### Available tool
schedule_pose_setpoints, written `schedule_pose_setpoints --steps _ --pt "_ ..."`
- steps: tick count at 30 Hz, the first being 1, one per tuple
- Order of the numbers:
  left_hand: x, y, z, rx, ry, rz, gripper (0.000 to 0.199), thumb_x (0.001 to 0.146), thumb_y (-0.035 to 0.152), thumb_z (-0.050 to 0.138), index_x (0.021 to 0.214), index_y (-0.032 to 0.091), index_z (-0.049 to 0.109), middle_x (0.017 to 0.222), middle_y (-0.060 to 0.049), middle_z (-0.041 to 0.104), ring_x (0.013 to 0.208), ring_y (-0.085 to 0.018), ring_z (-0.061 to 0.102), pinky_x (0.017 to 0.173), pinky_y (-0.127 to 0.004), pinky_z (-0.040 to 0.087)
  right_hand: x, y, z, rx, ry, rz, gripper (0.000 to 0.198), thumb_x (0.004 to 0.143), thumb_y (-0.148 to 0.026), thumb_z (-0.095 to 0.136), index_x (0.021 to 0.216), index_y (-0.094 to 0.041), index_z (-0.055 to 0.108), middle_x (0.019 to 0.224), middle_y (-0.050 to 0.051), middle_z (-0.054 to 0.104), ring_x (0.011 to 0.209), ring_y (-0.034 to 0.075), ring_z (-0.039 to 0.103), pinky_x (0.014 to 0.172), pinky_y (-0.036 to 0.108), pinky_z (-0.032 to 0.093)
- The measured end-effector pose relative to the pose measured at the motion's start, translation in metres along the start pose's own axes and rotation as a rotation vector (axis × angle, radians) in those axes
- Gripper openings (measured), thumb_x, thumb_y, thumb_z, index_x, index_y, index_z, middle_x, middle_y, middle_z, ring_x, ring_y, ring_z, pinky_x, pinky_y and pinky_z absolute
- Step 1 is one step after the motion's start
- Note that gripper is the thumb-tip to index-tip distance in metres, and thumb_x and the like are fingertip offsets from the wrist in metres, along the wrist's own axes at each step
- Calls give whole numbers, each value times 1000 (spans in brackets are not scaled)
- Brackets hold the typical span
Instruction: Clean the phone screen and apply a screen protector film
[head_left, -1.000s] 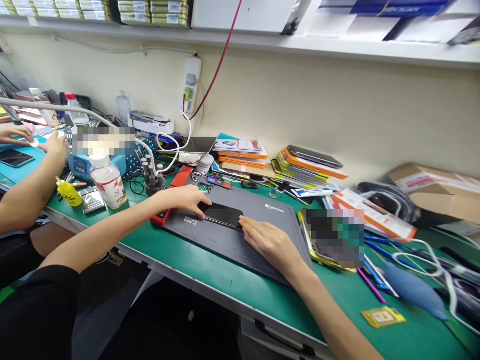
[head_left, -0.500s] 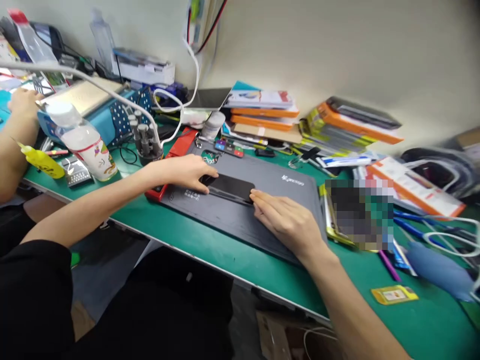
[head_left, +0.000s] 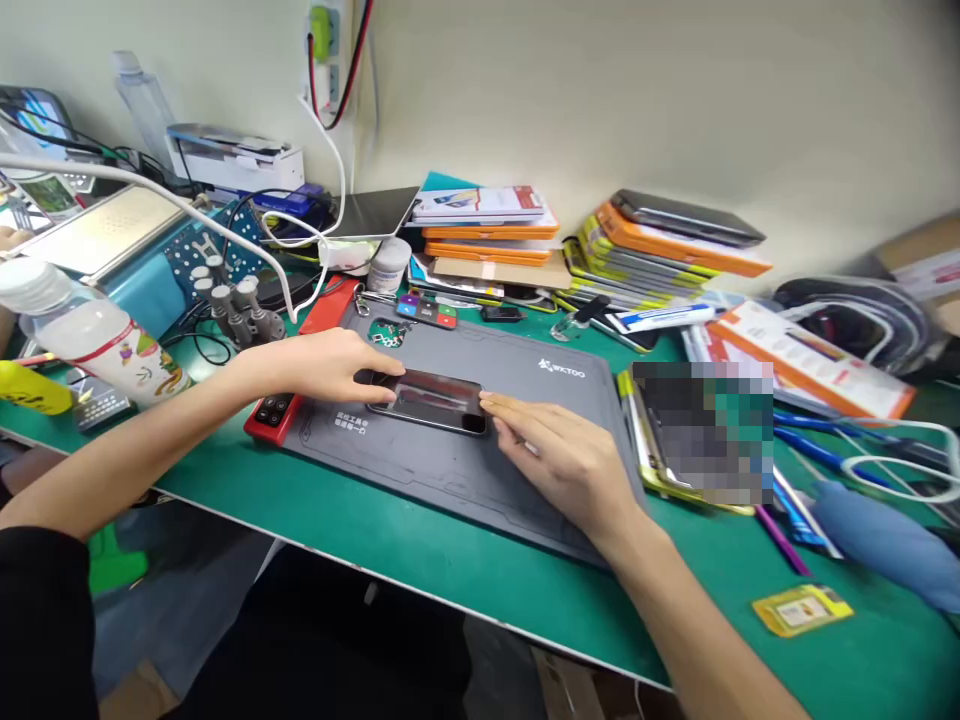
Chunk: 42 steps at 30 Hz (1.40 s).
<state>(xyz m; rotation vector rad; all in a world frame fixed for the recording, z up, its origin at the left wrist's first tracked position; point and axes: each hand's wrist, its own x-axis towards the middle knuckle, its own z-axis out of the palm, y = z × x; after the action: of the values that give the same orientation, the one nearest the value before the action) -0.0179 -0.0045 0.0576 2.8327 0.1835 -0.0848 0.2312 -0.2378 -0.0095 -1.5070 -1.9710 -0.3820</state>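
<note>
Head view: phone point(head_left: 439, 402) lies between half-curled left hand point(head_left: 337, 366) and right hand point(head_left: 574, 465), each holding one end.

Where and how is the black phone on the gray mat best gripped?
Probably by its edges near both short ends, coming from left and right: the black phone lies flat and lengthwise between the left hand and right hand, its underside against the gray mat.
</note>
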Motion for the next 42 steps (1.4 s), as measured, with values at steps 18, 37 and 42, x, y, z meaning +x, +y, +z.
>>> schedule_pose_setpoints --steps 18,37,42 --pt "-6 5 11 -102 104 -105 52 110 55 46 148 25 64 148 -2 69 131 -23 71 114 -35 56 31 18 -7 418 -384 617 55 98 -65 63 142 -31 66 143 7 72 130 31 68 113 54 54" --pt "-6 -5 16 -232 95 -118 89 98 53 70 171 33 22 156 -7 61 142 -27 60 124 -45 48 24 18 -5 442 -383 593 69 97 -56 70 158 -34 47 148 8 66 138 32 60 115 57 51" --pt "-6 -5 15 -277 118 -119 90 96 52 73 170 36 24 157 -7 59 141 -28 61 124 -44 49 24 18 -4 396 -401 525 71 96 -55 71 159 -32 46 147 12 65 138 35 58 115 60 49"
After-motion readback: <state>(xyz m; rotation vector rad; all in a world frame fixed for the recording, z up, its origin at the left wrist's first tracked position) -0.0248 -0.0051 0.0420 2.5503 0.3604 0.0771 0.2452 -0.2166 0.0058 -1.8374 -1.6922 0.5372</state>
